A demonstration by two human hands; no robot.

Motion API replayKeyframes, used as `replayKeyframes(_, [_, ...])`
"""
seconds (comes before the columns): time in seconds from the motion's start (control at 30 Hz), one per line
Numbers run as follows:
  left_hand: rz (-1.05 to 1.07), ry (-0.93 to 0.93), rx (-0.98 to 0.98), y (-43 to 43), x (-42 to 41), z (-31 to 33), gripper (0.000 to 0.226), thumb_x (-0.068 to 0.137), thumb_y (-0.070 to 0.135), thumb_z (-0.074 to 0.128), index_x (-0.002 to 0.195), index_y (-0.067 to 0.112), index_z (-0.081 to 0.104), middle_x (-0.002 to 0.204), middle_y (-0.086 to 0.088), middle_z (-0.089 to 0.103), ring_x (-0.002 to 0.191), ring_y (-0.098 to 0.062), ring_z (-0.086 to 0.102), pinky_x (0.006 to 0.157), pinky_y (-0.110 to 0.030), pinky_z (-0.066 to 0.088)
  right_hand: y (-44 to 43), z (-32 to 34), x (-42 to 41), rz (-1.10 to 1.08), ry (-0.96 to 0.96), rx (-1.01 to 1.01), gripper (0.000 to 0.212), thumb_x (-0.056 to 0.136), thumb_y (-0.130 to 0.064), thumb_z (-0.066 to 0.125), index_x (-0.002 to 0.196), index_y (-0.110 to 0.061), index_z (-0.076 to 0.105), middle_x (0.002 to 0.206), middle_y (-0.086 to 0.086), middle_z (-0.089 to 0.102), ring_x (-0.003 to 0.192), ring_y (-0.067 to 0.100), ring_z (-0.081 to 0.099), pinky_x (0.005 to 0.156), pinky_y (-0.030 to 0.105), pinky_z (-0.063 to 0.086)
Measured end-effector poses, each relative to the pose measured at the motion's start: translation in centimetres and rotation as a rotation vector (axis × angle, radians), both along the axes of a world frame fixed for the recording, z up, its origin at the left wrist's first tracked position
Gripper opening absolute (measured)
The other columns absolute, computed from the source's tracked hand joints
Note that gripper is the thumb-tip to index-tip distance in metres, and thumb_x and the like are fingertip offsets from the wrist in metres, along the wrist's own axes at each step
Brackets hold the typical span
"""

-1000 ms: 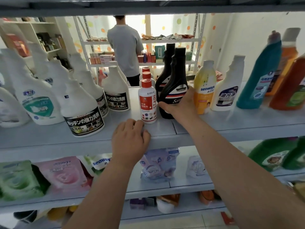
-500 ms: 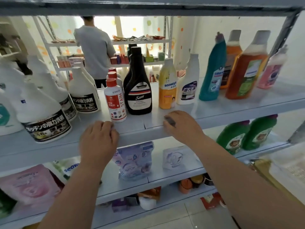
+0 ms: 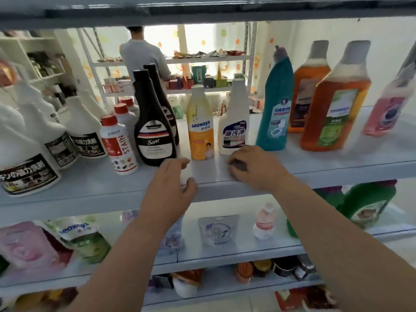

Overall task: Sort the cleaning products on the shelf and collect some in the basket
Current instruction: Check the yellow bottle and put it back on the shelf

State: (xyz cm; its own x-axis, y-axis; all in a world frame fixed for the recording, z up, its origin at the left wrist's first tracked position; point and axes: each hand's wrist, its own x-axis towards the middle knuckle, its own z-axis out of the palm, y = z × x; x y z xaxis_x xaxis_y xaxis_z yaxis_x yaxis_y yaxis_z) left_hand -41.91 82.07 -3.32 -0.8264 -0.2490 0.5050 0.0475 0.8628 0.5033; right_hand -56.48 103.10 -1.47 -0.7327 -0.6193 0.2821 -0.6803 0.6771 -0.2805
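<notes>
On shelf (image 3: 211, 174): black Sam bottle (image 3: 154, 136) upright, neck up.

Black Sam bottle (image 3: 155, 140) stands upright on the pale shelf (image 3: 94, 183) — yellow seaways bottle (image 3: 200, 131) beside it

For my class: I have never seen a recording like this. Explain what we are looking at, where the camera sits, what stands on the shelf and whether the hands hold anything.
No machine: a person wears a wide-angle camera on the head, so the one view looks forward and down at their arms. The left hand is open above the front edge of the shelf. The right hand curls at that edge; a dark blur under its fingers is unclear. Behind them stand a black Sam bottle, a yellow seaways bottle and a white blue-labelled bottle. Neither hand grips a bottle.
</notes>
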Motion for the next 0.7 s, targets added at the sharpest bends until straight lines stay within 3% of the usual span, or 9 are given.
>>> replayKeyframes(0.1, [0.093,0.093,0.084,3.6,-3.5,1.2,0.063,0.093,0.023,0.067,0.149,0.014,0.039,0.145,-0.006,0.043,0.126,-0.016,0.044,0.095,-0.028,0.037,0.0,-0.5,-0.4,-0.004,0.003,-0.011,0.049,0.084,-0.061,0.044,0.114,-0.031,0.070,0.117,-0.002,0.064,0.108,0.023,0.058,0.092,0.040,0.054])
replayKeyframes(0.27, [0.255,0.136,0.267,6.9,-8.7,2.9,0.099,0.089,0.022,0.072,0.162,0.011,0.005,0.159,-0.016,0.028,0.142,-0.031,0.038,0.112,-0.040,0.040,0.3,-0.9,-1.3,0.027,0.024,-0.003,0.037,0.092,-0.053,0.052,0.114,-0.028,0.067,0.115,0.003,0.064,0.106,0.026,0.057,0.089,0.041,0.053])
replayKeyframes(0.33, [0.278,0.133,0.397,6.6,-10.3,3.2,0.113,0.084,0.025,0.077,0.162,0.014,-0.003,0.157,-0.014,0.034,0.141,-0.029,0.041,0.114,-0.040,0.039,0.3,-1.2,-1.5,0.028,0.034,-0.004,0.036,0.092,-0.053,0.051,0.114,-0.028,0.066,0.113,0.002,0.063,0.104,0.026,0.055,0.086,0.041,0.051])
replayKeyframes(0.43, [0.296,0.160,0.522,5.7,-12.1,3.1,0.113,0.079,0.021,0.082,0.160,0.014,0.003,0.138,-0.001,0.049,0.123,-0.015,0.050,0.099,-0.028,0.039,0.3,-1.4,-1.6,0.040,0.061,-0.010,0.035,0.093,-0.052,0.049,0.111,-0.026,0.065,0.110,0.002,0.062,0.102,0.025,0.054,0.083,0.040,0.048])
replayKeyframes(0.53, [0.327,0.159,0.471,5.2,-13.0,2.6,0.085,0.077,0.018,0.083,0.145,0.011,0.032,0.119,0.001,0.051,0.114,-0.022,0.057,0.087,-0.027,0.039,0.4,-1.4,-1.5,0.053,0.070,-0.018,0.035,0.094,-0.049,0.048,0.111,-0.023,0.064,0.108,0.004,0.061,0.099,0.026,0.053,0.082,0.040,0.048])
replayKeyframes(0.7, [0.381,0.084,0.424,4.9,-12.4,2.0,0.089,0.078,0.026,0.085,0.146,0.008,0.031,0.145,-0.018,0.040,0.120,-0.033,0.052,0.092,-0.029,0.037,0.5,-1.5,-1.4,0.057,0.095,-0.013,0.035,0.095,-0.046,0.047,0.111,-0.020,0.064,0.108,0.006,0.062,0.100,0.028,0.055,0.083,0.042,0.051])
